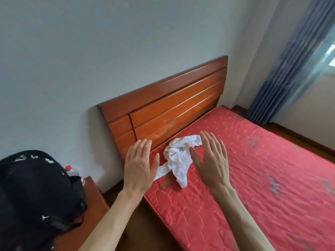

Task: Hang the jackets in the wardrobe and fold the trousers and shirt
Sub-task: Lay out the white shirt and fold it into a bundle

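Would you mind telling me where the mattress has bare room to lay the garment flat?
The red mattress is bare right of the right hand, toward the curtain. Near the headboard the crumpled white garment crowds it, between both hands; the left hand hovers open.

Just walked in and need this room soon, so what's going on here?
A person holds both hands open above a red mattress. The left hand and right hand flank a crumpled white garment lying near the wooden headboard. Neither hand grips it; nothing is folded yet.
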Motion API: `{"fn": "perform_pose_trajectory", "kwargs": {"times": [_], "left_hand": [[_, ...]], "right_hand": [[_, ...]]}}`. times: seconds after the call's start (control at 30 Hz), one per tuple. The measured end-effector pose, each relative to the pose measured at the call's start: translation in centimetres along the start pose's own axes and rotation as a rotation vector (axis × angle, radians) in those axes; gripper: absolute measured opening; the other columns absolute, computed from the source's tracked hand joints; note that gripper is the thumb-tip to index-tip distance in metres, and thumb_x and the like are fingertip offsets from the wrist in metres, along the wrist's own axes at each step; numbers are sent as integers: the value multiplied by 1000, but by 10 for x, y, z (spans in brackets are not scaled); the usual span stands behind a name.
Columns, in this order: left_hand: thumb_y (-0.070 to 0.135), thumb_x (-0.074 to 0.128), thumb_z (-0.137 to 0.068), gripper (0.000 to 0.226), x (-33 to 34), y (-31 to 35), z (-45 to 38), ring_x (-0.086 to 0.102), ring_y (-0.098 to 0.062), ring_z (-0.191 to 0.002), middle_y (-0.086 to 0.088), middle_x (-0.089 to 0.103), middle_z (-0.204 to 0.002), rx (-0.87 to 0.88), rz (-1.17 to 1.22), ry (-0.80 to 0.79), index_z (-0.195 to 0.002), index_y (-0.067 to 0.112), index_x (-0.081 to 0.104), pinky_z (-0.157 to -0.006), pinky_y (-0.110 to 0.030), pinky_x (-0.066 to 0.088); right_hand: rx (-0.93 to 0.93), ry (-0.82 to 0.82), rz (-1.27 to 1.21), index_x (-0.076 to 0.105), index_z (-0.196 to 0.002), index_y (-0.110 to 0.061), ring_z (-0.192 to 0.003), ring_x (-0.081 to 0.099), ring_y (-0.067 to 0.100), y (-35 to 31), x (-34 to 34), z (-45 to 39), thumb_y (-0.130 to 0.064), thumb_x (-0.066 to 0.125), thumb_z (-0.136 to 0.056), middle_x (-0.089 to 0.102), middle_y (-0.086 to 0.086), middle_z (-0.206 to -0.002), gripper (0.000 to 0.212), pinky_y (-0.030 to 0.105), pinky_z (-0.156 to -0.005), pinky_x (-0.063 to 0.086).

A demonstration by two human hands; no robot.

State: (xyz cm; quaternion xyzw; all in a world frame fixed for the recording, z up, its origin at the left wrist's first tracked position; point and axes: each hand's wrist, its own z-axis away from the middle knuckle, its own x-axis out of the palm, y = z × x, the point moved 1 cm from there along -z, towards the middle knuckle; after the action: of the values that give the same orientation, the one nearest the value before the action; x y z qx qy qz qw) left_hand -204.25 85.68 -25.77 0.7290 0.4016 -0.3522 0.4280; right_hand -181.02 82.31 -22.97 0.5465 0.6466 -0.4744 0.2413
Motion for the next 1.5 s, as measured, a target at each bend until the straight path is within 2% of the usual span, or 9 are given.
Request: {"fn": "perform_pose_trajectory", "kwargs": {"times": [0.27,0.53,0.67,0.87,1.0,1.2,1.3,1.43,1.5], "left_hand": [[50,35,-107,62,51,54,-26,41,-26,-148,-11,56,-151,51,31,-53,-148,7,53,-120,-49,37],[51,31,-108,62,117,32,-84,43,-25,-147,-9,57,-150,52,47,-120,-148,9,53,-119,-49,38],[50,28,-107,64,164,4,-127,44,-25,-147,-9,58,-149,62,62,-186,-147,8,54,-120,-48,39],[46,32,-106,61,239,-42,-201,50,-25,-143,-9,63,-143,146,47,-279,-142,5,60,-118,-44,42],[43,35,-105,57,298,-61,-236,56,-26,-136,-9,67,-136,138,72,-300,-137,5,63,-113,-41,44],[40,40,-104,52,402,-95,-243,63,-24,-121,-6,69,-124,151,76,-302,-134,5,64,-104,-39,51],[38,43,-104,47,459,-112,-237,65,-24,-112,-4,70,-117,151,75,-327,-132,7,65,-99,-40,55],[31,61,-102,34,530,-132,-231,64,-23,-99,0,69,-104,58,75,-399,-129,11,66,-87,-39,54],[33,60,-102,33,561,-140,-232,61,-23,-96,1,67,-102,-12,75,-450,-130,15,64,-84,-37,50]], "right_hand": [[66,-54,-23,36,-161,-15,-159,23,19,69,4,-18,-50,53,-106,36,2,-167,68,39,-131,11],[97,-74,-66,40,-159,-15,-158,27,19,91,69,-60,-48,50,-105,40,2,-165,64,43,-131,14],[91,-108,-51,44,-157,-15,-157,29,18,96,119,-96,-47,50,-106,42,1,-164,60,46,-128,23],[146,-179,-30,41,-159,-18,-158,24,14,114,195,-158,-40,53,-107,40,-3,-165,58,45,-129,21],[160,-186,0,46,-157,-17,-154,35,17,136,251,-184,-31,63,-104,47,-2,-161,57,47,-127,27],[155,-235,15,53,-151,-15,-148,45,22,180,359,-198,-24,72,-98,53,0,-156,57,50,-121,38],[135,-287,21,55,-150,-13,-148,46,25,206,417,-197,-23,72,-98,54,4,-155,55,50,-122,36],[106,-334,49,57,-147,-13,-147,48,27,238,483,-195,-20,73,-97,58,4,-150,53,48,-122,35],[85,-344,61,61,-144,-12,-143,52,28,252,513,-194,-19,75,-95,62,4,-145,51,47,-120,39]]}}
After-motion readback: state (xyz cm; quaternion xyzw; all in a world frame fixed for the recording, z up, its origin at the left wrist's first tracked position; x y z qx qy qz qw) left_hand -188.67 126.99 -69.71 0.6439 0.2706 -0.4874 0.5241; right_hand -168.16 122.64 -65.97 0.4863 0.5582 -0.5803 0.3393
